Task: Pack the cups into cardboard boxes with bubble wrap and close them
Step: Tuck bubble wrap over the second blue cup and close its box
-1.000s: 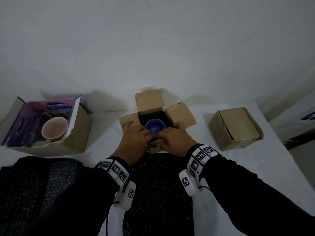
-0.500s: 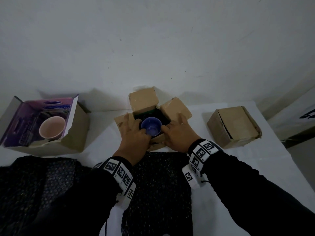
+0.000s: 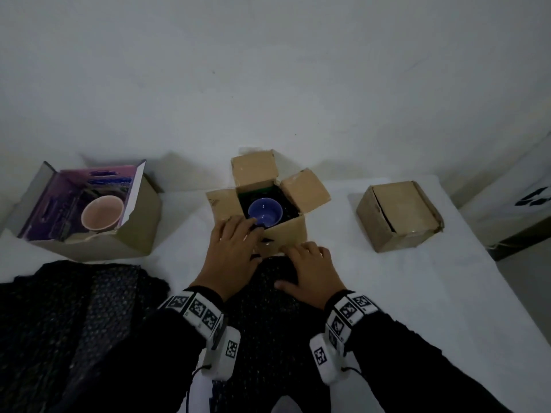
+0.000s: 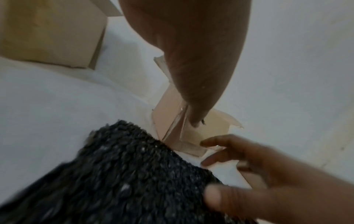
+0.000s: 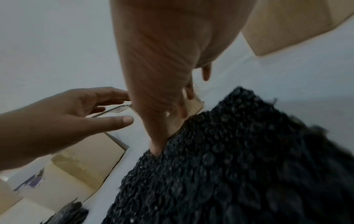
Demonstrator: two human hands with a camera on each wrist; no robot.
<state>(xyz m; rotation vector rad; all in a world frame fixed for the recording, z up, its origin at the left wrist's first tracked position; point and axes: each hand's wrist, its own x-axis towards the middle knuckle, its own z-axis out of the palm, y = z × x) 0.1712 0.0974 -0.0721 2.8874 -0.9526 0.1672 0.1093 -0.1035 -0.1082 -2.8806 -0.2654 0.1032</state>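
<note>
My left hand point(image 3: 232, 251) fingers point(image 3: 238, 231) lie straight on the near flap, right hand point(image 3: 310, 269) flat & empty on black bubble wrap point(image 3: 265, 317), prob. to fold it over the blue ceramic cup point(image 3: 265, 211) upright in the open brown cardboard box point(image 3: 286, 231) w/ wrap lining.

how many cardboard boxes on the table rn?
3. A large open cardboard box with a purple lining, far left, holds a pink cup. A small brown open-flapped box, centre, holds a blue cup. A closed brown box sits right. None visibly hidden.
</note>
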